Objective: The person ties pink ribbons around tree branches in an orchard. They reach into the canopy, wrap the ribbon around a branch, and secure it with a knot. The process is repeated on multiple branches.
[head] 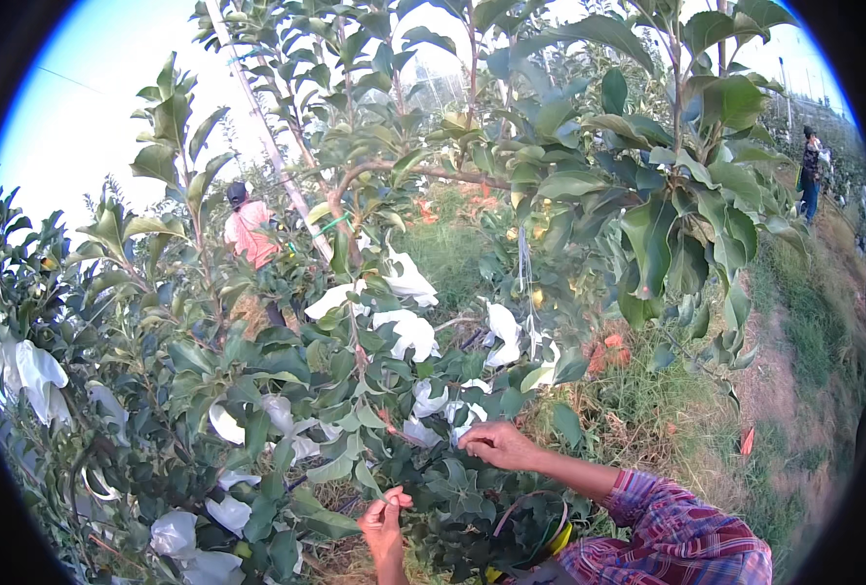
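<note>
My right hand (502, 444) reaches in from the lower right, its fingers curled at the edge of a cluster of white fruit bags (433, 409) among the leaves. Whether it grips a bag is hard to tell. Below and to the left, my left hand (387, 512) is raised, thumb and fingertips close together beside a green leaf (338, 466); whether anything is pinched there cannot be made out. More white bags (411, 333) hang higher in the fruit tree, and others (177, 537) at the lower left.
A leafy branch (433, 172) arches above, beside a leaning pole (268, 139). One person in a pink top (251, 234) stands among trees at left; another person (811, 175) stands far right. Orange-red scraps (747, 440) lie on the grassy path. A yellow-edged item (561, 540) is near my body.
</note>
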`<action>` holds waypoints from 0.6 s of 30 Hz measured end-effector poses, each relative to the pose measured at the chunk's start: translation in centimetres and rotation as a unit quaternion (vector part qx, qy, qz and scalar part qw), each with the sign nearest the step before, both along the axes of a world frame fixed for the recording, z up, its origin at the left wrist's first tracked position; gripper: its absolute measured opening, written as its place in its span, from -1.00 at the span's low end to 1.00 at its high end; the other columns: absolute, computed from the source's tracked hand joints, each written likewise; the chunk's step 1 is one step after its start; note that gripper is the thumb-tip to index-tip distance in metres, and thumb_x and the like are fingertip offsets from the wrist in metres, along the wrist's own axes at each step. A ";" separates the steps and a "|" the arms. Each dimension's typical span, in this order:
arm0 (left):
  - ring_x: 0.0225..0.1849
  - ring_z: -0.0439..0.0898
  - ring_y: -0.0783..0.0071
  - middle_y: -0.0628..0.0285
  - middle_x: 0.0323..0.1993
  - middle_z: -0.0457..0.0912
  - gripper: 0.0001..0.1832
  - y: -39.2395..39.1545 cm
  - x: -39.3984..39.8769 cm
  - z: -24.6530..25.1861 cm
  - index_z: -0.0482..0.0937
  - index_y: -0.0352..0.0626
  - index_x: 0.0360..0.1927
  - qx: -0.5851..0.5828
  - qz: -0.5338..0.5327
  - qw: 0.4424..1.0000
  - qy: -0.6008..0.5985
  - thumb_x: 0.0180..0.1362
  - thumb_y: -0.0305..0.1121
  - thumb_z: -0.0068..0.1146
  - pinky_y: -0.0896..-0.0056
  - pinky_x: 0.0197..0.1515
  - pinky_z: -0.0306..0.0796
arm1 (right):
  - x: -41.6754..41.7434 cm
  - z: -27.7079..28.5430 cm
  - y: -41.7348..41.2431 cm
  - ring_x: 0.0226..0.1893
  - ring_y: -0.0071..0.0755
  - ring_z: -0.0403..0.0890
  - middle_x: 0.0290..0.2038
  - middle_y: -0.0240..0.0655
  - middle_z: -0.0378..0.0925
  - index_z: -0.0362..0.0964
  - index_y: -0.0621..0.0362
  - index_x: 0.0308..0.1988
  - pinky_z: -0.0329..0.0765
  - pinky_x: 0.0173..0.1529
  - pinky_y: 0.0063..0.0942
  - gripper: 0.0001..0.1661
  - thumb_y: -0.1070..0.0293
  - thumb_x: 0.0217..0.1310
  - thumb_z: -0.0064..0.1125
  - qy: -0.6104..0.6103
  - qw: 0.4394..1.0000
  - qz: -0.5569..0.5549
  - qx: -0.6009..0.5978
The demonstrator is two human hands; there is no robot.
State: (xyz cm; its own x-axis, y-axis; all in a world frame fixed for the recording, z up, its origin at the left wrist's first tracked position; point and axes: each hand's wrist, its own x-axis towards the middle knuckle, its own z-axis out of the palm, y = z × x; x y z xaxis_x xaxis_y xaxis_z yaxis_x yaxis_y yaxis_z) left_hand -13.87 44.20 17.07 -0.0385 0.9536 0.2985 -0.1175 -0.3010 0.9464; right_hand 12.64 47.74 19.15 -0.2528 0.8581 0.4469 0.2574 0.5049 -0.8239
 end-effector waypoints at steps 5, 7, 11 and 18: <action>-0.40 0.58 0.45 0.15 -0.40 0.63 -0.81 -4.3 0.5 -1.7 0.58 -0.36 -0.17 0.000 -0.027 1.000 -0.011 0.18 -0.52 0.03 0.43 -0.22 0.49 | 4.9 -2.5 -13.4 -0.48 -0.69 0.47 -0.45 -0.44 0.53 0.52 0.20 -0.22 0.43 -0.38 -0.69 -0.79 0.36 0.29 -0.02 0.110 0.962 -0.106 -0.228; -0.35 0.58 0.47 0.15 -0.36 0.63 -0.79 -5.7 0.8 -2.9 0.58 -0.37 -0.14 -0.032 -0.047 0.998 -0.019 0.20 -0.51 0.00 0.46 -0.17 0.46 | 6.1 -6.1 -18.2 -0.48 -0.63 0.51 -0.42 -0.39 0.54 0.51 0.27 -0.21 0.49 -0.32 -0.64 -0.75 0.34 0.32 -0.03 0.108 0.943 -0.070 -0.308; -0.36 0.62 0.42 0.14 -0.39 0.64 -0.80 -10.4 1.6 -4.7 0.58 -0.36 -0.17 -0.109 -0.025 0.994 -0.004 0.22 -0.49 -0.03 0.44 -0.21 0.50 | 4.1 -8.5 -23.7 -0.35 -0.40 0.58 -0.39 -0.28 0.56 0.49 0.28 -0.15 0.51 -0.16 -0.46 -0.64 0.20 0.35 -0.07 0.019 0.947 -0.058 -0.315; -0.23 0.63 0.39 0.10 -0.30 0.64 -0.73 -20.7 0.6 -12.8 0.53 -0.39 -0.07 -0.213 -0.006 0.968 0.136 0.26 -0.41 -0.05 0.48 -0.13 0.45 | 3.2 -10.8 -24.6 -0.31 0.00 0.56 -0.39 -0.18 0.56 0.50 0.09 -0.34 0.48 -0.23 -0.16 -0.70 0.12 0.21 -0.02 -0.220 0.972 -0.003 -0.084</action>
State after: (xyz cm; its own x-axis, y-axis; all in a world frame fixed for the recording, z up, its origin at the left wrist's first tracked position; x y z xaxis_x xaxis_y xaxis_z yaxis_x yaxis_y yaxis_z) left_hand -13.26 23.52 4.27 -0.0017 0.9922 -0.1247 0.1515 0.1235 0.9807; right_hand 15.89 23.17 8.36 -0.3832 0.9113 0.1506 0.6064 0.3711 -0.7032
